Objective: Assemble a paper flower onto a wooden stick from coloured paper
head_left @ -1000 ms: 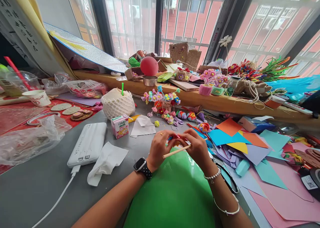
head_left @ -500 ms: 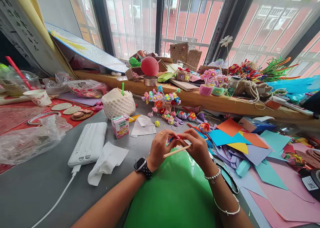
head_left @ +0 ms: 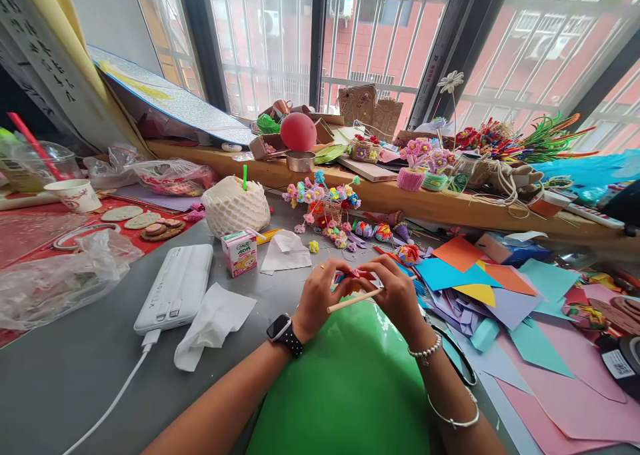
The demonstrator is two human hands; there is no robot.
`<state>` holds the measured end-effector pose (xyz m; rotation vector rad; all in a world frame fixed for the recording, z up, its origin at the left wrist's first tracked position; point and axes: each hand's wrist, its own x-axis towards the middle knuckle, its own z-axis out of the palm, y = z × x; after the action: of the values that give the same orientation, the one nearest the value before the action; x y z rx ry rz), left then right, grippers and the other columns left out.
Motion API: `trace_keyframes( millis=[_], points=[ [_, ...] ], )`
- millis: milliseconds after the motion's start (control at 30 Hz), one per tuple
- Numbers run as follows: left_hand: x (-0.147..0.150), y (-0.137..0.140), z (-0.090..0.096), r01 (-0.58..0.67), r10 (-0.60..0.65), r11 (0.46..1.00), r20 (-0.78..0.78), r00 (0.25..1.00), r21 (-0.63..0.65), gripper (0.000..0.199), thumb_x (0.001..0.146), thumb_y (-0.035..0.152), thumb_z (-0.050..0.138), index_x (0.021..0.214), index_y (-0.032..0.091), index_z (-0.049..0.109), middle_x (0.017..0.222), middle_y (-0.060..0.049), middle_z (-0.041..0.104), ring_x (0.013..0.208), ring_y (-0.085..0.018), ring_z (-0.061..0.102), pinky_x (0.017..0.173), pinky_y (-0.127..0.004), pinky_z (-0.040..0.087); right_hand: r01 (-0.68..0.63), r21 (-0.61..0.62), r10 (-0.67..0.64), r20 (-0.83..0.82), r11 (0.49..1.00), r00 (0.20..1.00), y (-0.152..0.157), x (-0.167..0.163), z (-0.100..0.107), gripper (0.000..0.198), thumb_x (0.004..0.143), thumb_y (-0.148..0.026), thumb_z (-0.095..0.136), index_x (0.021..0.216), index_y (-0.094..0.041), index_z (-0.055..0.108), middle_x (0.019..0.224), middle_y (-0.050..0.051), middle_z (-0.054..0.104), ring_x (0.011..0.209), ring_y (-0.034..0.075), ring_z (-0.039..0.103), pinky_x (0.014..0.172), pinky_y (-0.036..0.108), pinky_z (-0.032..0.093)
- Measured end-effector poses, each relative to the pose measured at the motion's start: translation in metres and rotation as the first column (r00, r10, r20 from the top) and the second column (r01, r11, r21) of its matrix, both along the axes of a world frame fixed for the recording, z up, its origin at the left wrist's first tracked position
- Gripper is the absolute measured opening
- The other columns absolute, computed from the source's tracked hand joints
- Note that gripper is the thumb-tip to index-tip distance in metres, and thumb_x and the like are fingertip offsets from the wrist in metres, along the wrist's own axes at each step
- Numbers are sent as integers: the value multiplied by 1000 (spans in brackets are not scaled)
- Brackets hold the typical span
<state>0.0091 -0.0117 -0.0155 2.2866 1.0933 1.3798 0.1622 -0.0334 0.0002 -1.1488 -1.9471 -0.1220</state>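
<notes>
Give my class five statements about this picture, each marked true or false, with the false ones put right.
1. The left hand and right hand hold a red piece between them. True.
2. The stick is in the left hand. False: it is in the right hand.
3. A cable is plugged into the power bank. True.
4. The red ball sits on the desk. False: it sits on a tin.
5. A green straw stands in the white netted bundle. True.

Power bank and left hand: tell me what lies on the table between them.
In the head view, a crumpled white tissue lies between the power bank and the left hand, closer to the power bank, then grey tabletop.
</notes>
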Motion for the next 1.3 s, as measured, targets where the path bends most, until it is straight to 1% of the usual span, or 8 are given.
trace_keyframes(
  millis=[400,500,600,667,833,967,1133,1300],
  points=[
    [-1,2,0,100,-99,994,26,995,-36,6,78,16,48,83,17,50,81,-1,58,77,-12,54,70,-25,44,-27,-5,27,-23,1000,999,1,1,1,11,78,-28,53,79,-18,54,77,4,54,69,13,54,60,23,43],
    [-3,4,7,159,-158,983,25,987,-88,8,75,12,49,82,16,51,81,-1,57,78,-12,53,71,-25,43,-51,-59,48,-62,997,997,0,1,3,9,78,-27,53,78,-18,53,77,4,53,67,13,51,58,23,41],
    [-9,5,21,294,-295,946,14,955,-138,9,72,8,51,78,16,52,80,-1,54,79,-12,51,72,-24,42,-79,-162,58,-131,984,990,-3,1,10,9,76,-27,55,75,-18,52,71,1,51,55,10,44,50,22,36],
    [-12,6,32,352,-351,921,38,936,-169,6,71,11,53,75,15,52,83,-2,50,84,-13,49,75,-24,42,-118,-236,77,-176,965,981,-5,1,15,12,74,-28,57,72,-18,50,66,-1,48,49,8,37,45,21,31],
    [-18,6,44,511,-518,760,99,849,-402,6,74,19,51,77,13,51,80,-2,49,78,-12,51,71,-24,44,-241,-437,99,-322,867,941,-9,1,21,21,71,-36,59,72,-17,50,57,-4,40,47,7,31,41,20,24],
    [-19,8,42,516,-519,748,115,847,-417,11,74,24,54,76,14,52,82,-2,49,81,-13,50,73,-25,43,-344,-560,124,-392,754,911,-8,3,22,26,70,-41,59,76,-18,49,51,-7,33,44,6,26,39,20,19],
    [-22,9,43,536,-542,707,133,830,-461,14,72,27,55,76,13,53,83,-2,48,80,-12,50,73,-25,42,-373,-589,133,-409,717,903,-9,6,24,28,70,-44,58,76,-18,50,49,-8,28,44,6,24,40,20,18],
    [-24,10,46,560,-571,620,174,803,-549,17,70,28,57,77,13,54,80,-2,52,78,-12,50,71,-24,40,-393,-631,129,-422,668,897,-9,9,23,29,69,-46,58,73,-17,53,52,-5,40,46,6,31,43,21,22]
  ],
)
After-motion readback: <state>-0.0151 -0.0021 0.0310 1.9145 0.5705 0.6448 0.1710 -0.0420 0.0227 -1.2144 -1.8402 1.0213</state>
